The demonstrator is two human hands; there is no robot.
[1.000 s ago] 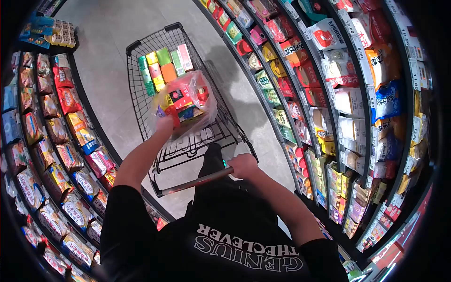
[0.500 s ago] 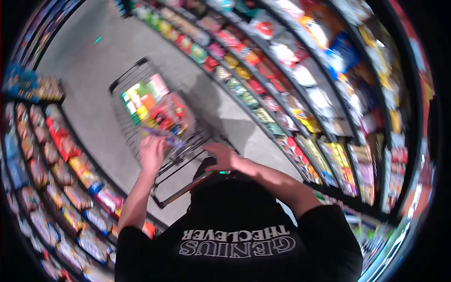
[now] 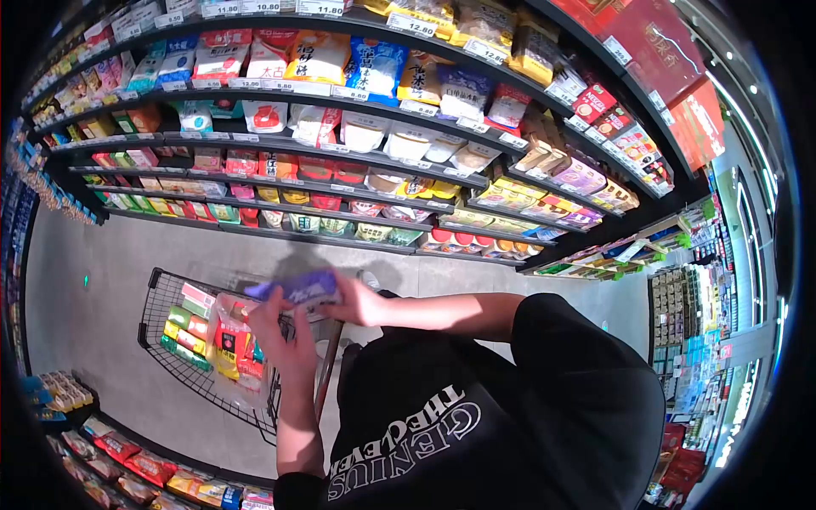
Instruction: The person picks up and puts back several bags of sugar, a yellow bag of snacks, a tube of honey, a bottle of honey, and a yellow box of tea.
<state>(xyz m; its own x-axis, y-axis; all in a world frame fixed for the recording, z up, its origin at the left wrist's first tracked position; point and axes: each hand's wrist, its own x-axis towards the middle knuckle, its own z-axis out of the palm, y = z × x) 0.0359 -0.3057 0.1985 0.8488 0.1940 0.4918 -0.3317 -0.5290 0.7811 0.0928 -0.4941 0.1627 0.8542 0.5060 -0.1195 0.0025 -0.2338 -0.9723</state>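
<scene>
A purple packet (image 3: pixel 311 287) is held up between my two hands, over the handle end of the shopping cart (image 3: pixel 176 355). My left hand (image 3: pixel 283 334) grips its near left side, fingers pointing up. On its right end, my right hand (image 3: pixel 357 300) is closed. The print on the packet is blurred. Below and left, the cart carries a clear plastic bag (image 3: pixel 246 384) with red and yellow packs inside. Beside that bag lie green, red and white packages (image 3: pixel 189 331).
A long shelf (image 3: pixel 340 89) of bagged goods with price tags curves across the far side. Stacked boxes (image 3: pixel 608 115) fill its right end. Another shelf of packets (image 3: pixel 149 466) stands at lower left. Grey floor (image 3: pixel 93 314) surrounds the cart.
My view has turned toward the right-hand shelf. The purple packet has risen from the cart in my left hand, and my right hand has left the handle area to grip it too.
</scene>
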